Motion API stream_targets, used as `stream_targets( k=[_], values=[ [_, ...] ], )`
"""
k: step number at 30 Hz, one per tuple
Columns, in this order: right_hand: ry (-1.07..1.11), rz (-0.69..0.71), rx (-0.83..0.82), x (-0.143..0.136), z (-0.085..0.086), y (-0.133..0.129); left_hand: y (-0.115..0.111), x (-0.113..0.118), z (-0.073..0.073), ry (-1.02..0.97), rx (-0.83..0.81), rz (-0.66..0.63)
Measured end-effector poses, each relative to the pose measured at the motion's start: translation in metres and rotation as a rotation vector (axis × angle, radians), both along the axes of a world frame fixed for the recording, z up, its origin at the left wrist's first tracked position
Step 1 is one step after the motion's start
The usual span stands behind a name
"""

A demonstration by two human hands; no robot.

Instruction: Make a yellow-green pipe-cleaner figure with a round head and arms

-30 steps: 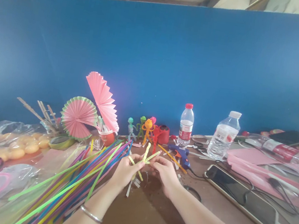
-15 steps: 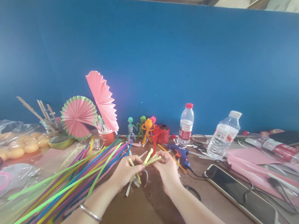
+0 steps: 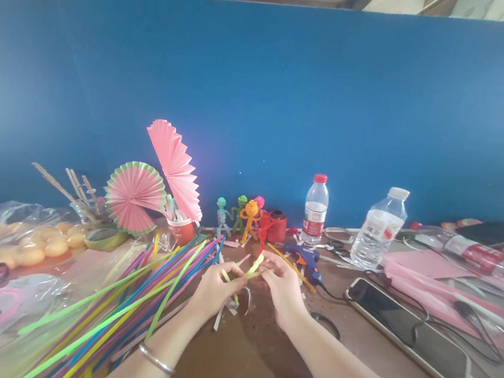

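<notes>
My left hand (image 3: 214, 287) pinches a pale yellow pipe cleaner (image 3: 255, 266), folded or twisted into a short piece, between thumb and fingers. From the other side my right hand (image 3: 283, 287) grips its other end, fingertips close to the left ones. The piece is held just above the brown table (image 3: 225, 368), and the fingers partly hide it. Right behind it stand small pipe-cleaner figures, among them an orange figure (image 3: 250, 220), a red figure (image 3: 265, 227) and a light blue figure (image 3: 222, 215).
A bundle of coloured pipe cleaners (image 3: 119, 314) lies left of my left forearm. Behind my right hand are a blue glue gun (image 3: 307, 260) and two bottles, one a red-capped bottle (image 3: 315, 214). A phone (image 3: 410, 336) with cables lies right. Pink paper fans (image 3: 133, 196) stand back left.
The yellow piece now sits lower and more folded between my fingers, and its free end has swung to the right. Both hands stay nearly in place, with the fingertips slightly shifted.
</notes>
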State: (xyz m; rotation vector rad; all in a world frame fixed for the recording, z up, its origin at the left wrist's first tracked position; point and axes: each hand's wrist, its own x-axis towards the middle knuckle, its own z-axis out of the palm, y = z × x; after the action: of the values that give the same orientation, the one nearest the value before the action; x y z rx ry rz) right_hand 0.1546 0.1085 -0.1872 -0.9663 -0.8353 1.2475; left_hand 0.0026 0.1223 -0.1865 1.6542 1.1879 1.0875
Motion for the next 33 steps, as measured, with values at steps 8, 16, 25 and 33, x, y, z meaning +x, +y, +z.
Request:
stream_targets(
  k=[8,16,25,33],
  values=[
    [0.046,0.002,0.044,0.002,0.007,-0.003,-0.002,0.005,0.000,-0.155,-0.140,-0.022],
    [0.155,-0.006,-0.022,0.000,0.000,0.000,-0.003,0.005,0.002,-0.245,-0.162,-0.024],
    [0.192,0.138,-0.105,0.008,-0.003,0.002,-0.001,0.003,-0.001,-0.237,-0.174,-0.005],
    [0.157,0.149,-0.046,0.005,0.004,0.001,0.000,0.003,-0.003,-0.293,-0.217,-0.018]
  ],
)
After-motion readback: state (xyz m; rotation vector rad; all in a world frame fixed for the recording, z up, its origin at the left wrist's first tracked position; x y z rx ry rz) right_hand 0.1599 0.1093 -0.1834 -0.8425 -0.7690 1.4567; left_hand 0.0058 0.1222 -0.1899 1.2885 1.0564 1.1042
